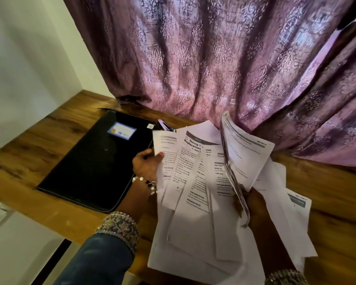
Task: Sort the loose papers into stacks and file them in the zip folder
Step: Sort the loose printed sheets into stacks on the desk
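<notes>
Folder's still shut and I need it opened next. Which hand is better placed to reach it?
Left, probably. The left hand pinches only the edge of the fanned papers, right beside the black zip folder. The right hand grips a bundle on the far side.

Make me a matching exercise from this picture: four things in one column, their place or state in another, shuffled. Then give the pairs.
Things:
1. black zip folder
2. fanned white printed sheets
3. upright bundle of white papers
4. purple patterned curtain

Places or states:
A. gripped by the right hand
B. hanging behind the wooden desk
C. lying flat on the desk, at left
D. held at their left edge by the left hand

Pairs: 1-C, 2-D, 3-A, 4-B
</notes>
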